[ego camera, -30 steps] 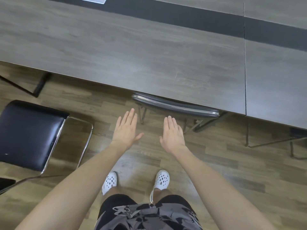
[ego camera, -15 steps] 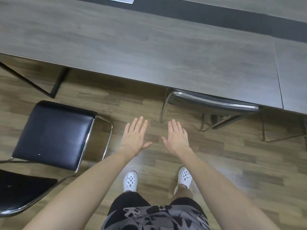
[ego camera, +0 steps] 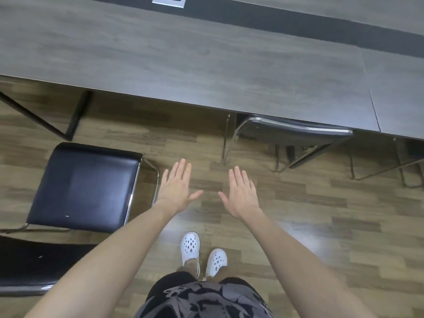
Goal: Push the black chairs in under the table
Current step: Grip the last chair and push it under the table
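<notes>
A long grey wood-grain table (ego camera: 206,70) runs across the top of the head view. One black chair (ego camera: 296,131) is tucked under its near edge at right, with only the curved backrest and chrome legs showing. A second black chair (ego camera: 85,187) stands out on the floor at left, its padded seat fully visible and its backrest (ego camera: 29,265) at the lower left edge. My left hand (ego camera: 176,189) hovers flat with fingers apart just right of that seat's chrome frame. My right hand (ego camera: 241,193) is spread the same way beside it. Neither hand touches anything.
A black table leg (ego camera: 73,120) angles down at the left, behind the loose chair. More chrome chair legs (ego camera: 403,166) show under the table at far right. A silver outlet plate (ego camera: 168,1) is set in the table's dark centre strip. My white clogs (ego camera: 190,249) stand on wood flooring.
The view has shifted left and back from the table: the tucked chair has slid toward the right of the frame and the loose chair has come further into view. Both hands stay spread and empty.
</notes>
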